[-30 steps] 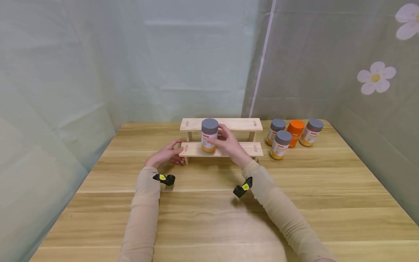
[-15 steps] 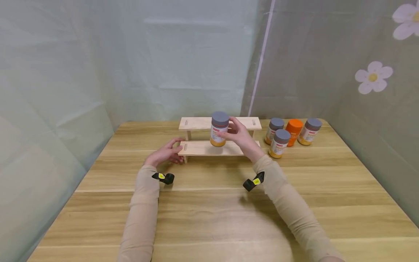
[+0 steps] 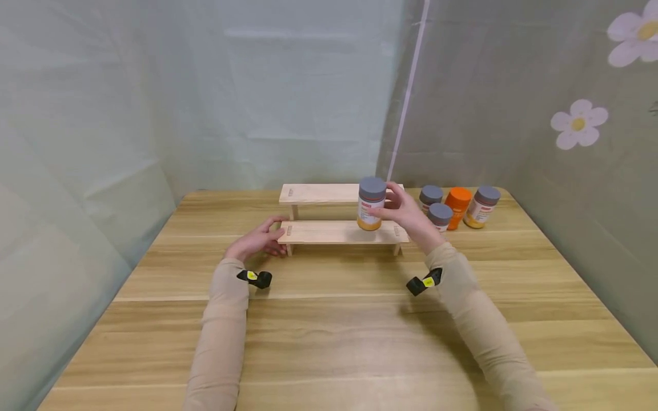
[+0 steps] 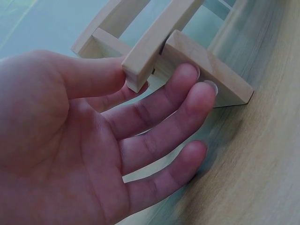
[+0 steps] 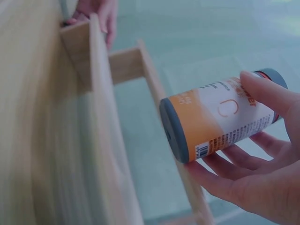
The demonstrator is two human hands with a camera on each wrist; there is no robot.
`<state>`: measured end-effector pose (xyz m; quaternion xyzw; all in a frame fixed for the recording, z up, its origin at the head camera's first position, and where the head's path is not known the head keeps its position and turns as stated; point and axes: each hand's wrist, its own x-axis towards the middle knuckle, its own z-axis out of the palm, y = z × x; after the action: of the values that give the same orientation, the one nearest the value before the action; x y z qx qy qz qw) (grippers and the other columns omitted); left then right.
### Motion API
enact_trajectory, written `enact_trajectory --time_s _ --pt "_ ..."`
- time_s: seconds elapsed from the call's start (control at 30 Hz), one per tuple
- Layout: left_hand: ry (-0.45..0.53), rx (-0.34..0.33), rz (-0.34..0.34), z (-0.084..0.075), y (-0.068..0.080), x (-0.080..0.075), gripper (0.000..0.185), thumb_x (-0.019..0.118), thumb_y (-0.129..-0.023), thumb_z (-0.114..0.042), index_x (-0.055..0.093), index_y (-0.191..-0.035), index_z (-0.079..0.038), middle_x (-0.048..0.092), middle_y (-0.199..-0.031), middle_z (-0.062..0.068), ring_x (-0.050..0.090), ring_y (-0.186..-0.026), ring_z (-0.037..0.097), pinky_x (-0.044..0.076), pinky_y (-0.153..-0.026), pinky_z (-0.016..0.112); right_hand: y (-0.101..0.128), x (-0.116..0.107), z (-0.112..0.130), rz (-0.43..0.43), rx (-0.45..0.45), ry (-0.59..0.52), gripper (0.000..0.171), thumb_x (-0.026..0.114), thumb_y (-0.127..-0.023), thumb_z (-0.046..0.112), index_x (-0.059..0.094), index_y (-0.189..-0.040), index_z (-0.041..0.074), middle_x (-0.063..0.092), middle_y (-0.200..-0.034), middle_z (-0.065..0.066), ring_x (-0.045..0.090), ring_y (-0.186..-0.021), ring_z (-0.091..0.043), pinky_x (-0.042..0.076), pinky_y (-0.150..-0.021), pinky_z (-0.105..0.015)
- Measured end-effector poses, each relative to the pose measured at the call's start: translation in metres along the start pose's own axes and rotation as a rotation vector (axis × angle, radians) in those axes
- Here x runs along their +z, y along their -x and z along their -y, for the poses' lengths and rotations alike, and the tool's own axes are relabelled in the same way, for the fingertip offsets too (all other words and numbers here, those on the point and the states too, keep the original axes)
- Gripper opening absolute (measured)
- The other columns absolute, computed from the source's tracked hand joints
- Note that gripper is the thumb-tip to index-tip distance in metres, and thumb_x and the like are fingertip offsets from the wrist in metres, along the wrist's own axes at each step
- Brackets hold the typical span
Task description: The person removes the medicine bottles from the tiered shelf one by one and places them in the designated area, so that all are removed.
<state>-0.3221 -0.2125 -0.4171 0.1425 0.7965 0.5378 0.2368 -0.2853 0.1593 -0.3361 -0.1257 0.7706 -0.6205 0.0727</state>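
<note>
A two-tier wooden shelf [image 3: 329,233] stands on the table in the head view. My left hand [image 3: 257,240] grips the left end of its lower board, thumb on the board's edge [image 4: 136,75] and index finger behind it; the other fingers are loosely bent beside the leg. My right hand [image 3: 411,217] holds a supplement bottle [image 3: 371,208] upright, with a grey lid, white label and orange-yellow lower part. In the right wrist view the thumb lies on one side of the bottle [image 5: 225,112] and the fingers on the other. The bottle is raised over the lower board's right part.
Right of the shelf stand several more bottles: an orange one [image 3: 457,208], a grey-lidded one [image 3: 482,206] at far right, another grey-lidded one [image 3: 430,195] behind, and one in front [image 3: 440,214], partly hidden by my right hand. A curtain [image 3: 308,103] hangs behind the wooden table [image 3: 319,337].
My right hand has lifted the supplement bottle off the middle of the lower board and carried it to the right. The left hand stays at the shelf's left end.
</note>
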Motion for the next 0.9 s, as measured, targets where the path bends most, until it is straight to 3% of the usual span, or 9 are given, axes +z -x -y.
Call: enact_trajectory --time_s 0.3,0.63,0.9 --pt "0.002 0.004 -0.002 0.0 0.001 -0.002 0.055 0.038 -0.106 -0.027 0.014 -0.154 -0.014 0.067 -0.09 0.006 0.068 -0.08 0.014 0.054 -0.077 0.032 0.018 -0.039 0.003 -0.043 0.005 0.056 0.06 0.069 -0.09 0.024 0.038 -0.141 0.023 0.045 -0.145 -0.012 0.044 -0.132 -0.031 0.035 -0.109 -0.052" --pt "0.001 0.014 -0.006 0.002 0.001 -0.001 0.055 0.039 -0.106 -0.028 0.016 -0.153 -0.013 0.067 -0.092 0.008 0.068 -0.081 0.014 0.053 -0.077 0.032 0.037 -0.072 0.003 -0.082 0.008 0.134 0.067 0.067 -0.092 0.027 0.032 -0.148 0.022 0.051 -0.137 -0.006 0.048 -0.125 -0.016 0.032 -0.111 -0.05" --pt "-0.011 0.013 -0.011 0.002 0.002 -0.001 0.055 0.039 -0.105 -0.028 0.016 -0.153 -0.014 0.067 -0.099 0.012 0.068 -0.081 0.013 0.054 -0.078 0.033 0.052 -0.094 -0.001 -0.129 -0.035 0.153 0.059 0.065 -0.093 0.02 0.038 -0.145 0.022 0.058 -0.113 0.018 0.055 -0.108 0.0 0.044 -0.09 -0.021"
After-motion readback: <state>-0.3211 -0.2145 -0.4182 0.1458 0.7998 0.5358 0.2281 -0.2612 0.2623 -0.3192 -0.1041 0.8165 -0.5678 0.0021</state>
